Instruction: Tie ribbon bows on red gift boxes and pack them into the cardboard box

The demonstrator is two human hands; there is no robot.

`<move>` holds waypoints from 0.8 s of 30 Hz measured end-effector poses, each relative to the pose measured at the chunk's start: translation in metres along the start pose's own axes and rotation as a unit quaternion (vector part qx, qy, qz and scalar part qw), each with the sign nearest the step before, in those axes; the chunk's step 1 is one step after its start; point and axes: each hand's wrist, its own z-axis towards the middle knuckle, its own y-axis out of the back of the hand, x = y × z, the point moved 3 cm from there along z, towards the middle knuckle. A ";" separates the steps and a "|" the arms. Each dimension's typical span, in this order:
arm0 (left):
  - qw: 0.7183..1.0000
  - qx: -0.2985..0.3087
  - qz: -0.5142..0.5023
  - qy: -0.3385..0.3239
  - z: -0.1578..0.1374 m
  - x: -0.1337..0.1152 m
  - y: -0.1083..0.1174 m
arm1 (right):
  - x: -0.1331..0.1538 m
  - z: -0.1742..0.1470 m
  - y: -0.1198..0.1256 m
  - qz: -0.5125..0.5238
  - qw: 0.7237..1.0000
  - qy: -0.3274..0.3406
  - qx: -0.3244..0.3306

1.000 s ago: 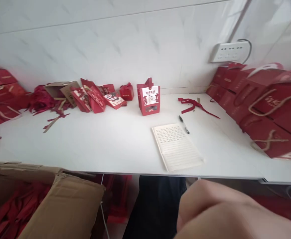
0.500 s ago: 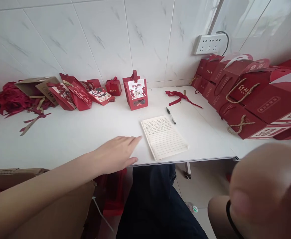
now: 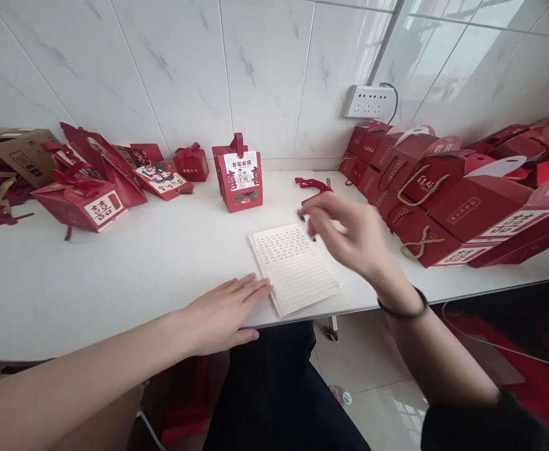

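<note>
An open lined notebook with rows of handwriting on its upper half lies near the table's front edge. My left hand rests palm down with fingers stretched out, its fingertips touching the notebook's left edge. Over the notebook's upper right is my right hand, slightly blurred, with bent fingers apart above a pen. My fingers hide the pen's middle; whether they touch it I cannot tell. Behind the hand lies a red ribbon, partly covered.
A red gift box with a handle stands behind the notebook. Several small red boxes sit at the left. Stacked red boxes with rope handles fill the right side. A power strip is on the tiled wall.
My right hand has come up from the lower right to above the pen. My left hand now reaches the notebook's edge. The view has shifted, showing another small box at left.
</note>
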 end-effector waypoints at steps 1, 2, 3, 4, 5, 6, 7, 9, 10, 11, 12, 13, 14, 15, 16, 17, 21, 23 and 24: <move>1.000 -0.001 -0.004 0.002 0.000 -0.001 0.002 | -0.024 0.011 -0.012 -0.031 0.998 -0.042 0.025; 1.000 -0.005 -0.008 0.002 -0.001 -0.002 0.003 | -0.049 0.019 -0.024 -0.065 0.992 -0.091 0.052; 1.000 -0.009 -0.010 0.000 -0.001 -0.003 0.004 | -0.073 0.022 -0.035 -0.095 0.983 -0.139 0.075; 1.000 -0.012 -0.011 -0.003 -0.001 -0.004 0.004 | -0.095 0.021 -0.044 -0.118 0.972 -0.185 0.090; 1.000 -0.016 -0.010 -0.005 -0.001 -0.004 0.004 | -0.111 0.019 -0.052 -0.121 0.968 -0.199 0.093; 1.000 -0.019 -0.007 -0.007 -0.001 -0.004 0.003 | -0.125 0.015 -0.058 -0.123 0.964 -0.217 0.093; 1.000 -0.022 -0.002 -0.008 0.000 -0.004 0.003 | -0.134 0.011 -0.062 -0.118 0.963 -0.226 0.094; 0.999 -0.029 0.009 -0.011 0.000 -0.004 0.002 | -0.145 0.004 -0.067 -0.102 0.961 -0.239 0.097; 0.999 -0.034 0.015 -0.011 0.000 -0.005 0.002 | -0.147 0.001 -0.068 -0.091 0.961 -0.243 0.098; 0.999 -0.038 0.019 -0.011 0.000 -0.005 0.002 | -0.148 0.000 -0.069 -0.078 0.961 -0.245 0.098; 0.999 -0.042 0.023 -0.010 0.000 -0.005 0.002 | -0.148 0.000 -0.068 -0.063 0.962 -0.248 0.095; 0.999 -0.045 0.026 -0.010 -0.001 -0.005 0.002 | -0.149 0.001 -0.068 -0.044 0.963 -0.251 0.092; 0.998 -0.048 0.028 -0.009 -0.001 -0.006 0.002 | -0.149 0.001 -0.066 -0.021 0.962 -0.256 0.088; 0.998 -0.051 0.029 -0.010 -0.001 -0.006 0.002 | -0.149 0.002 -0.064 0.005 0.961 -0.262 0.082; 0.998 -0.056 0.029 -0.011 -0.001 -0.006 0.002 | -0.150 0.002 -0.061 0.037 0.960 -0.269 0.076; 0.998 -0.061 0.027 -0.012 -0.001 -0.006 0.002 | -0.150 0.001 -0.057 0.074 0.956 -0.274 0.070; 0.996 -0.084 0.017 -0.011 0.002 -0.004 0.000 | -0.146 -0.010 -0.040 0.254 0.925 -0.279 0.043; 0.996 -0.084 0.016 -0.012 0.003 -0.003 -0.002 | -0.140 -0.019 -0.036 0.322 0.906 -0.274 0.030; 0.996 -0.083 0.016 -0.015 0.003 -0.003 -0.004 | -0.137 -0.023 -0.036 0.345 0.898 -0.273 0.024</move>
